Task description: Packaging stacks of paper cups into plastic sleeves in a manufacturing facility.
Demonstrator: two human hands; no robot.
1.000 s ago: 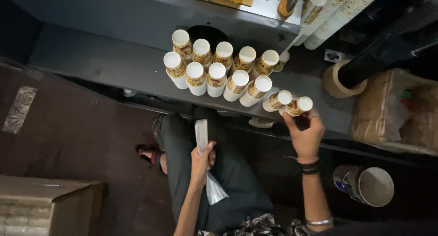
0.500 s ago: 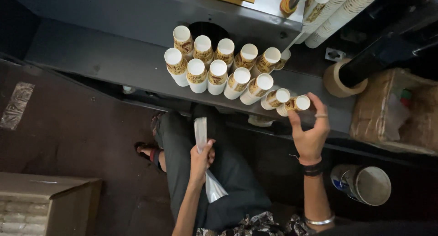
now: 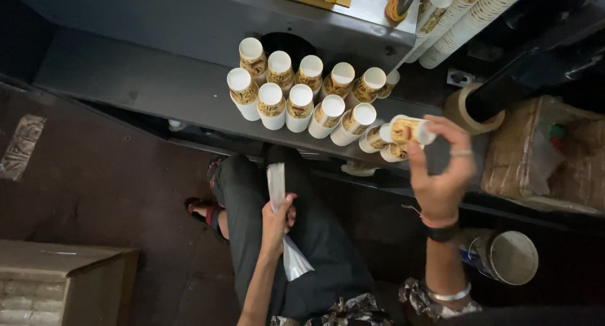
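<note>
Paper cups (image 3: 296,93), white with gold-brown printed bands, stand upside down in two tight rows on the grey metal ledge (image 3: 126,80) at my twelve o'clock; I see only their flat round bottoms, so whatever is inside them is hidden. From the head view, my right hand (image 3: 441,168) is raised at two o'clock with its fingers pinched around one such cup (image 3: 408,129), held on its side just above the ledge's right end, beside two more cups (image 3: 384,143) lying tilted there. My left hand (image 3: 277,215) rests over my dark-trousered lap at six o'clock, fingers wrapped around a thin clear plastic sleeve (image 3: 277,187) that runs stiffly up and hangs crumpled below the fist. At four o'clock a shiny cylindrical tin (image 3: 504,256) lies open-mouthed; I cannot tell its contents. A roll of brown tape (image 3: 463,111) sits at two o'clock beside a worn cardboard box (image 3: 542,156) holding crumpled wrapping. Long nested cup stacks (image 3: 472,17) slant across one o'clock. Another cardboard box (image 3: 63,288) sits at eight o'clock.
</note>
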